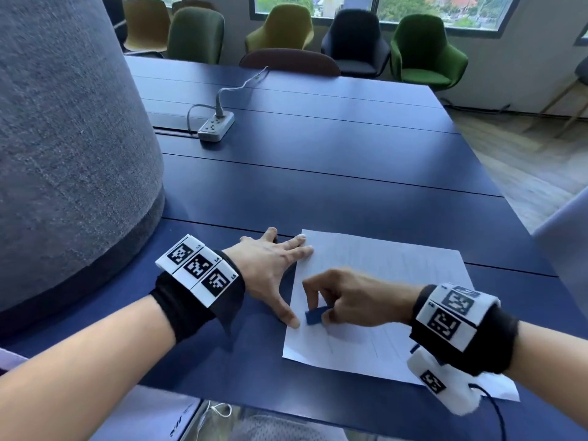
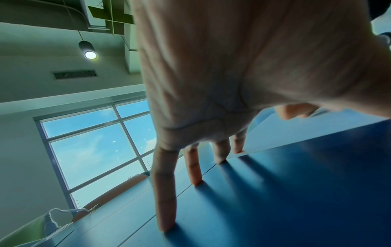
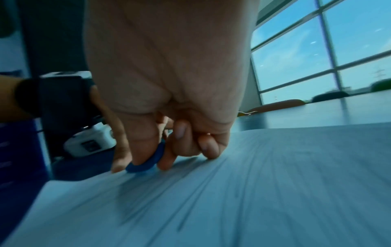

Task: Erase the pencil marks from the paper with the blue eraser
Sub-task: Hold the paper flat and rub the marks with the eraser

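Note:
A white lined sheet of paper (image 1: pixel 381 281) lies on the dark blue table (image 1: pixel 318 186) near its front edge, with faint pencil strokes (image 1: pixel 353 342) on its near part. My right hand (image 1: pixel 343 300) pinches the blue eraser (image 1: pixel 314 316) and holds its lower edge on the paper by the left margin. In the right wrist view the blue eraser (image 3: pixel 148 160) sits between thumb and fingers, touching the paper (image 3: pixel 232 200). My left hand (image 1: pixel 270 265) lies flat with fingers spread; thumb and two fingertips press the paper's left edge. Its fingers (image 2: pixel 167 200) rest straight on the table.
A large grey fabric-covered column (image 1: pixel 63 154) stands at the left of the table. A white power strip (image 1: pixel 216 125) with its cable lies further back. Several chairs (image 1: pixel 426 49) line the far side under the windows. The floor drops off to the right.

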Demonstrator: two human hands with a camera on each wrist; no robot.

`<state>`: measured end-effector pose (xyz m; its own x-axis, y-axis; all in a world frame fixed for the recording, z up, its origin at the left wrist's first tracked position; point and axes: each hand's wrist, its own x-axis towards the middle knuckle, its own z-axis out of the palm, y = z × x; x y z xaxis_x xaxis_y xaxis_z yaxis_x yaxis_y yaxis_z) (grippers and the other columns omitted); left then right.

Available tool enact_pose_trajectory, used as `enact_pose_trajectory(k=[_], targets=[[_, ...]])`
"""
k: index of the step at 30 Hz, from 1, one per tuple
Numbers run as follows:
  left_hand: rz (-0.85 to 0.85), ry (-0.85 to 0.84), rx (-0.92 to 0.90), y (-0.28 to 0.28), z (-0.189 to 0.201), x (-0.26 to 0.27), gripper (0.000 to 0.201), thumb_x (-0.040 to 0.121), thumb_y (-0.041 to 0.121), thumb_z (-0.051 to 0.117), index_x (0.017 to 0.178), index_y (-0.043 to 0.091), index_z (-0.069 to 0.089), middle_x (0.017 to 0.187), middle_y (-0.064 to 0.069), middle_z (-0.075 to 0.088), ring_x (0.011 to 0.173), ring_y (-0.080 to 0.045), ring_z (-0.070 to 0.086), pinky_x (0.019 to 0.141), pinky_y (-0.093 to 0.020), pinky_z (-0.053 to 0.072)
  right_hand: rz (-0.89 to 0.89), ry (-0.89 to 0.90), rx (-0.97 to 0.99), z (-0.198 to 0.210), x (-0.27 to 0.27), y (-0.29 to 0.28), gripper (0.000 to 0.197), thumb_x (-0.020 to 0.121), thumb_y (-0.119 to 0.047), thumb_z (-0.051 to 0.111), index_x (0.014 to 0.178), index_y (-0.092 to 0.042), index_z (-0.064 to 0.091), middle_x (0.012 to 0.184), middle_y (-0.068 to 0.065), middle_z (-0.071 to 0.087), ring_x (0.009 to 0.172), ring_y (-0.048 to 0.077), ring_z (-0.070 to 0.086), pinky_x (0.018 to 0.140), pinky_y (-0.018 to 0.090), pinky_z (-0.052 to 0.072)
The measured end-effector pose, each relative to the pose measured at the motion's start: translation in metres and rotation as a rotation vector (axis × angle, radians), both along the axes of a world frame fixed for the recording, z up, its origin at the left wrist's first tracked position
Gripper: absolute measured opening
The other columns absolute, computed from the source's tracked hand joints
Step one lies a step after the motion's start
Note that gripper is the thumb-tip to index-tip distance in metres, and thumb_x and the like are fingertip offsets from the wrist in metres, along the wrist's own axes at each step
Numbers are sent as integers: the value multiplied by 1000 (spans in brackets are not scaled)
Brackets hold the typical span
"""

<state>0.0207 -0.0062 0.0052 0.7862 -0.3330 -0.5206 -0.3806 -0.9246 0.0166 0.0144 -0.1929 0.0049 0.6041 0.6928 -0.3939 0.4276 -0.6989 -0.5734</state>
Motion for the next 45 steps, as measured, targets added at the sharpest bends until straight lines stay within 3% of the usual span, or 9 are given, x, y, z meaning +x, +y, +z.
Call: enact_pose_trajectory(k=[6, 11, 15, 20, 24, 27, 33, 39, 45], targets=[[7, 6, -6, -1, 1, 0, 129, 57, 79, 73, 156, 39, 0, 162, 23, -7, 141, -24, 11, 105, -48, 37, -104, -77, 33, -2, 0, 2, 18, 83, -9, 62, 82, -25, 54, 67, -5, 46, 59, 9, 43, 52, 20, 33], [16, 10, -9, 0, -1, 0, 132, 55, 79, 74, 156, 38, -1, 162, 22, -7, 142, -22, 11, 105, -51, 35, 59, 70, -45, 2, -9, -4, 18, 79, -2, 62, 88, -17, 65, 66, -3, 47, 56, 8, 41, 51, 18, 34], [13, 7, -20, 1, -3, 0, 131, 56, 80, 73, 155, 39, -3, 162, 23, -9, 142, -24, 10, 105, -52, 35, -107, -80, 59, -4, 1, 0, 14, 80, -5, 62, 86, -17, 61, 63, -4, 46, 56, 9, 41, 52, 22, 34], [21, 17, -25, 1, -2, -1, 132, 56, 79, 74, 156, 38, -3, 162, 22, -9, 143, -25, 9, 107, -56, 31, 30, 77, -39, 0, -3, -3, 18, 77, 0, 61, 86, -15, 66, 66, -3, 47, 58, 9, 42, 55, 23, 36], [3, 6, -33, 2, -3, -1, 130, 57, 79, 73, 155, 38, -1, 162, 23, -7, 137, -23, 15, 99, -50, 37, -170, -171, -8, -3, 30, 7, 19, 80, -10, 65, 96, -19, 60, 68, -9, 46, 66, 13, 48, 51, 16, 34], [5, 2, -30, 2, -3, -1, 132, 56, 80, 73, 156, 38, -3, 162, 23, -6, 136, -21, 15, 99, -50, 36, -311, -195, 53, -5, 49, 3, 22, 81, -11, 66, 101, -21, 60, 68, -7, 48, 67, 15, 48, 55, 21, 36], [16, 21, -16, 2, -3, 0, 135, 57, 79, 73, 156, 34, -6, 161, 23, -11, 142, -23, 10, 104, -56, 31, -1, 34, -23, 2, 14, -5, 23, 79, -2, 62, 96, -17, 68, 72, 0, 49, 59, 9, 42, 56, 22, 37], [9, 8, -24, 3, -3, 0, 137, 56, 81, 72, 157, 31, -6, 161, 24, -10, 139, -21, 13, 99, -50, 33, -322, -260, 45, -4, 55, 0, 14, 82, -15, 63, 94, -23, 63, 67, -13, 48, 67, 11, 49, 63, 25, 37], [6, 2, -11, 2, -5, 1, 139, 55, 82, 71, 157, 27, -6, 160, 25, -12, 138, -22, 13, 98, -51, 32, -48, -11, -4, -2, 25, -3, 18, 81, -8, 63, 96, -19, 67, 69, -5, 46, 60, 9, 43, 56, 22, 37]])
